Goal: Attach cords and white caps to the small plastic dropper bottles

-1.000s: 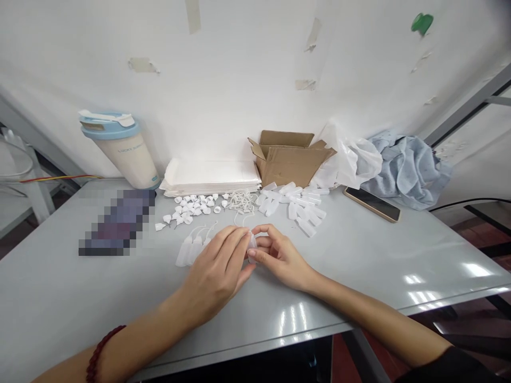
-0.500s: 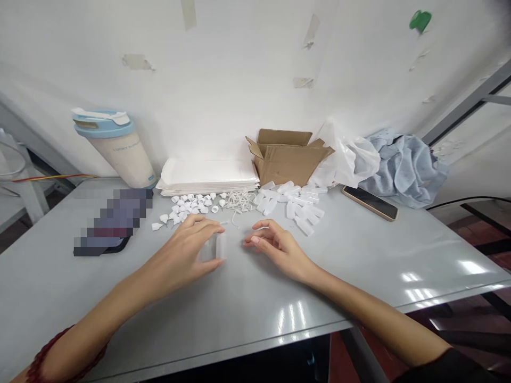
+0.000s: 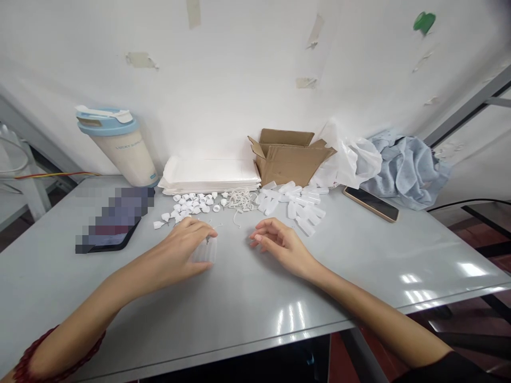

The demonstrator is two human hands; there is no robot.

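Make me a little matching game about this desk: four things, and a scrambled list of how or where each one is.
1. Left hand
2. Right hand
3. Cardboard box
4. Tumbler

A. Brown, open at the top
B. Half-curled, holding nothing
C. Pale below, light blue on top
D. At a row of translucent plastic pieces

Pairs: 1-D, 2-B, 3-A, 4-C

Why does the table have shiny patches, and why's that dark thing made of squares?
Head view: light glares off the glossy table; same view: coarse squares cover much of the dark device; there too, the clear tubes by the left hand look faint against the grey.
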